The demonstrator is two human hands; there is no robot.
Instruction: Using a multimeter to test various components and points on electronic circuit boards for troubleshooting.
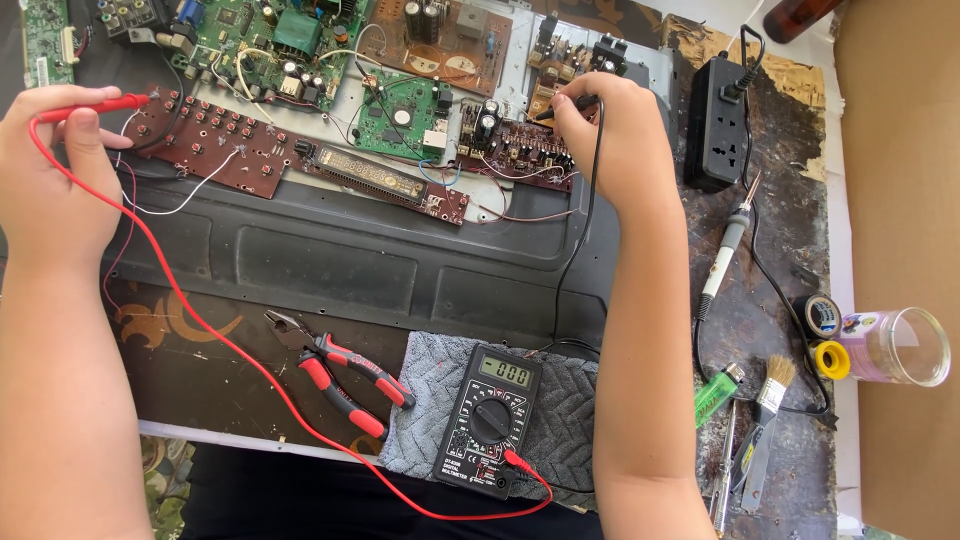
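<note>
Head view: left hand (55,170) pinches the red probe (100,103), fingers closed round its handle, tip resting at the left end of the brown button board (215,140). Right hand (610,135) is closed on the black probe (572,103), tip down among the capacitors on the small brown board (515,150). Multimeter (490,420) sits on a grey cloth (425,395) at the near bench edge, between the forearms.

Risks, as I judge them:
- Black tip sits in dense parts; a small slip could bridge neighbouring joints and give a false reading, or a short if the boards are live.
- Red lead (200,320) drapes across the grey panel (350,265) and past the pliers (340,375); a snag there could jerk the probe off its point.
- Meter is near the edge with both leads under tension; a forearm nudge could drag it off.

Around: power strip (718,120) and soldering iron (728,250) lie just right of the right forearm, iron cable trailing nearby. Can't tell if it's hot. Green lighter (715,392), brush (772,385), tape rolls (825,335), clear cup (900,345) further right, clear of the hands.
</note>
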